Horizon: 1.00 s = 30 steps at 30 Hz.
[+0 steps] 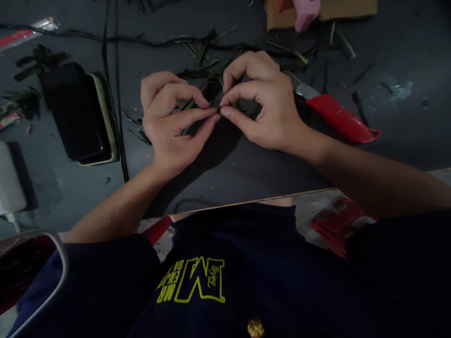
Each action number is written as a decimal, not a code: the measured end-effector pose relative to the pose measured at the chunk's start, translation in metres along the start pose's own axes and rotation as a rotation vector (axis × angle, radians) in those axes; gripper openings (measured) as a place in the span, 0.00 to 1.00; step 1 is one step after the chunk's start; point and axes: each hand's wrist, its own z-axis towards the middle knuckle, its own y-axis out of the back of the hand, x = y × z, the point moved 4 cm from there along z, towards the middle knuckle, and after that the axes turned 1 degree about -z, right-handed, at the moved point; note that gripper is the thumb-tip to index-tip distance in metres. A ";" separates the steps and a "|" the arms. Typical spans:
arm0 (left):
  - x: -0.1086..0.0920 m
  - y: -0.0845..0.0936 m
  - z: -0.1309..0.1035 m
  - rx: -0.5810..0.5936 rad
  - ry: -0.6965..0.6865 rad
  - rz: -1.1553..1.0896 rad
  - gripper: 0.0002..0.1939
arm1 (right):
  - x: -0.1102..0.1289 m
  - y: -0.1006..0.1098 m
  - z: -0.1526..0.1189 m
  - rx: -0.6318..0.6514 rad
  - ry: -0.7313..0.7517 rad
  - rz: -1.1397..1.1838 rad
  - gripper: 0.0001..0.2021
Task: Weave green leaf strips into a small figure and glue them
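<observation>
My left hand (176, 119) and my right hand (262, 96) meet fingertip to fingertip above the dark tabletop. Between their pinched thumbs and forefingers is a tiny dark piece (219, 110), which looks like a bit of leaf strip; most of it is hidden by the fingers. The other fingers of both hands are curled. Just behind the hands lie loose dark green leaf strips (202, 72). To the right of my right hand is a red-handled knife (343, 117), its metal end partly behind that hand.
At left, a black device (75, 112) rests over a pale-edged one (105, 117). A white block with a cable (12, 180) stands nearer me. Black cords (116, 94) cross the table. Cardboard (347, 8) and a pink object (306, 14) lie at the back. A red stool (340, 223) is below.
</observation>
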 end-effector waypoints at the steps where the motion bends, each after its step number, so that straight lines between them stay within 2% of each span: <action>1: -0.003 0.002 0.001 0.024 0.039 0.007 0.15 | -0.001 -0.001 0.000 -0.013 0.009 -0.006 0.16; 3: -0.006 0.003 0.003 0.111 0.140 0.038 0.13 | -0.005 -0.003 0.001 -0.032 0.011 0.003 0.19; 4: -0.008 0.004 0.004 0.112 0.130 0.039 0.12 | -0.006 -0.003 0.001 -0.031 0.015 0.022 0.20; 5: -0.010 0.008 0.006 0.032 0.087 0.011 0.11 | -0.007 -0.003 0.002 -0.022 0.023 0.049 0.20; 6: -0.009 0.008 0.007 0.022 0.058 0.008 0.11 | -0.008 -0.003 0.002 -0.007 0.036 0.079 0.18; 7: -0.006 0.007 0.008 0.047 0.057 0.014 0.14 | -0.008 -0.002 0.003 0.014 0.048 0.109 0.17; 9: -0.002 0.008 0.008 0.017 -0.049 0.033 0.21 | -0.008 -0.002 0.004 0.068 0.050 0.164 0.15; 12: 0.002 0.009 0.006 0.061 -0.156 0.035 0.23 | -0.009 -0.003 0.004 0.132 0.022 0.257 0.17; 13: 0.003 0.009 0.006 0.104 -0.127 0.014 0.22 | -0.010 -0.004 0.004 0.141 0.022 0.295 0.18; 14: 0.006 0.009 0.005 0.168 -0.033 0.004 0.21 | -0.010 -0.004 0.004 0.145 0.025 0.329 0.20; 17: 0.006 0.013 0.004 0.219 0.148 0.026 0.16 | -0.012 -0.008 0.005 0.162 0.025 0.397 0.24; 21: -0.001 0.015 0.007 0.246 0.205 0.126 0.10 | -0.014 -0.010 0.005 0.167 0.015 0.422 0.24; 25: -0.005 0.015 0.007 0.165 0.140 0.138 0.10 | -0.014 -0.006 0.006 0.151 -0.007 0.358 0.22; 26: 0.000 0.011 0.004 0.250 0.206 0.142 0.11 | -0.014 -0.005 0.006 0.150 -0.011 0.342 0.21; 27: 0.003 0.011 0.002 0.236 0.241 0.140 0.13 | -0.014 -0.004 0.007 0.153 -0.021 0.332 0.21; 29: 0.012 0.007 -0.004 0.339 0.325 0.110 0.16 | -0.016 -0.003 0.007 0.156 -0.049 0.336 0.19; 30: 0.014 0.008 -0.005 0.317 0.309 0.086 0.16 | -0.017 -0.003 0.008 0.156 -0.058 0.344 0.18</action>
